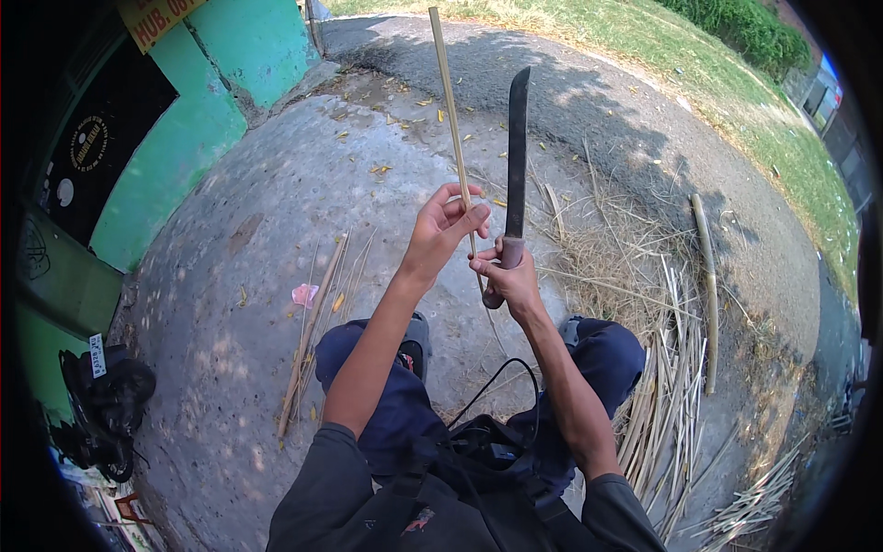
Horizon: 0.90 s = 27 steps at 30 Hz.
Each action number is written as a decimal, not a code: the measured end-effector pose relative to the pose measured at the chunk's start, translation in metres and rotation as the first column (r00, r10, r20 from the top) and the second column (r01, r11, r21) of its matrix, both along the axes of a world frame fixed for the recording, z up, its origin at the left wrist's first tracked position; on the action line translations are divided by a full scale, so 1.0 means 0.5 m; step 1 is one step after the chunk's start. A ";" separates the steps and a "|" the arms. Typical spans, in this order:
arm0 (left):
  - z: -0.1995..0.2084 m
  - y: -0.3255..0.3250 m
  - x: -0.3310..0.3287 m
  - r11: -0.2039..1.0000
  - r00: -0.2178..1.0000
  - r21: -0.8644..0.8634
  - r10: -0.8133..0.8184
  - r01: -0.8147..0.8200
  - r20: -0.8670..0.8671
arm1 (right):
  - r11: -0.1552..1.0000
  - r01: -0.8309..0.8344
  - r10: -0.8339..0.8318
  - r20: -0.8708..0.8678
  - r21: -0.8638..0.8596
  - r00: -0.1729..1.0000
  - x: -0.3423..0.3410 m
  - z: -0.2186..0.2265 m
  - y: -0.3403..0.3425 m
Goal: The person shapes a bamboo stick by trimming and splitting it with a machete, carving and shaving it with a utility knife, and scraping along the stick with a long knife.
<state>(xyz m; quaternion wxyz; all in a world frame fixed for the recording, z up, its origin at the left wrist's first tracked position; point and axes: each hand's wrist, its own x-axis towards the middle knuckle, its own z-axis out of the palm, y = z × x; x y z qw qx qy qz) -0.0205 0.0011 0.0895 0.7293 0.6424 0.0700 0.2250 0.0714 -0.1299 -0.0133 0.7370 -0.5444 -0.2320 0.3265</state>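
A long, thin bamboo strip [450, 97] rises away from me in front of my knees, its far end near the top of the view. My left hand [445, 226] pinches it partway along, thumb against the strip. My right hand [511, 280] is closed round the brownish handle of a machete [517, 152], whose dark blade points up and away, beside the strip and apart from it. The thumb and finger of my right hand also touch the strip near its lower end.
Split bamboo strips [664, 405] lie piled right of my knee, beside shavings [607, 262] and a bamboo pole [706, 290]. Longer pieces [313, 327] lie on the concrete at left, near a pink scrap [304, 294]. A motorcycle [110, 405] stands by the green wall [175, 175].
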 end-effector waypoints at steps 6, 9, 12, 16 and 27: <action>-0.034 0.005 0.020 0.994 0.994 -0.005 0.107 -0.106 0.013 | 0.994 0.081 -0.072 0.122 -0.068 0.990 -0.013 -0.020 -0.004; -0.035 0.015 0.019 0.967 0.964 0.024 0.252 -0.254 0.081 | 0.975 0.105 -0.066 0.197 -0.197 0.978 0.005 -0.055 -0.033; -0.029 0.029 0.003 0.934 0.928 0.020 0.353 -0.358 0.122 | 0.920 0.106 -0.023 0.217 -0.377 0.976 0.017 -0.112 -0.080; -0.037 0.044 -0.014 0.888 0.875 -0.004 0.454 -0.460 0.171 | 0.847 0.137 -0.051 0.179 -0.513 0.983 0.008 -0.262 -0.131; -0.069 0.045 0.021 0.935 0.928 -0.099 0.351 -0.340 0.123 | 0.731 0.349 -0.089 0.425 -0.586 0.901 -0.085 -0.509 -0.203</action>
